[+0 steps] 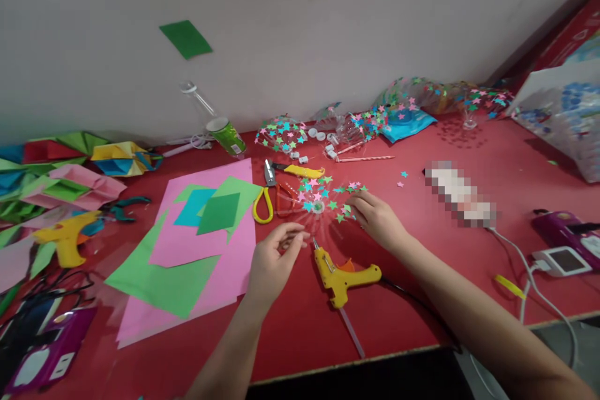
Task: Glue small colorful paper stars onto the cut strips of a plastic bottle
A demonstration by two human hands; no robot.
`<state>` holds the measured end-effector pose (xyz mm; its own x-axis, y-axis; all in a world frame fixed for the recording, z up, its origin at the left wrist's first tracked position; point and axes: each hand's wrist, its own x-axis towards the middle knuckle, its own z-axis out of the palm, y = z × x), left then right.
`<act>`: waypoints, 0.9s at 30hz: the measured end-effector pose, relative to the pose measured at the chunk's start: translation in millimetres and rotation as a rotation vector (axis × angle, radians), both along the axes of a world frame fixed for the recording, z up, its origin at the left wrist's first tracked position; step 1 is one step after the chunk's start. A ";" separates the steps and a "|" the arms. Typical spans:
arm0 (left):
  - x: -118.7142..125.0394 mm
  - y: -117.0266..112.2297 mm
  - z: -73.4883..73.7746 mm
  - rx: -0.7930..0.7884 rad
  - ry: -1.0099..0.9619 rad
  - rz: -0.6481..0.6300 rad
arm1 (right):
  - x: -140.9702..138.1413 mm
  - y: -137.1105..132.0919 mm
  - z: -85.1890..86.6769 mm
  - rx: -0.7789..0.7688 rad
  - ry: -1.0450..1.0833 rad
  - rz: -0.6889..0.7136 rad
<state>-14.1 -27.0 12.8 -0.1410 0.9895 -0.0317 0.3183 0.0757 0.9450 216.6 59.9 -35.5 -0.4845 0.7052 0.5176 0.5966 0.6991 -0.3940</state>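
My left hand (pixel 276 262) is near the middle of the red table, thumb and forefinger brought together in a pinch; anything between them is too small to make out. Just right of its fingertips points the nozzle of a yellow hot glue gun (pixel 344 276), lying on its side with a glue stick out of its back. My right hand (pixel 377 215) is at the right edge of a clear plastic piece fringed with colourful paper stars (pixel 315 190). Its fingers are bent together by the outer stars, and what they grip is hidden.
Pink paper sheets (pixel 244 219) and green ones lie left. Behind are yellow-handled pliers (pixel 304 171), scissors (pixel 263 205), a green can (pixel 227 137) and star-covered plastic pieces (pixel 281 133). A second glue gun (pixel 68 237) sits left, a charging phone (pixel 459 194) right.
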 end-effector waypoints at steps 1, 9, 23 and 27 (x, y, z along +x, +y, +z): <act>0.3 -0.8 0.8 -0.012 -0.008 -0.005 | -0.1 1.2 -0.4 0.003 0.006 0.000; -3.5 1.3 10.5 -0.021 0.095 -0.053 | 7.6 4.2 -1.4 -0.039 -0.038 0.014; -0.7 -4.2 -6.0 0.020 0.026 0.030 | 33.5 3.7 11.3 -0.171 -0.195 -0.193; 0.7 -6.2 -9.7 0.051 -0.017 0.131 | 26.7 6.8 1.4 -0.171 -0.376 -0.168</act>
<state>-13.5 -33.1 3.1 -0.2693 0.9629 0.0150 0.2930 0.0671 0.9538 243.3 66.7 -34.0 -0.4877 0.8507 0.1963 0.8204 0.5234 -0.2300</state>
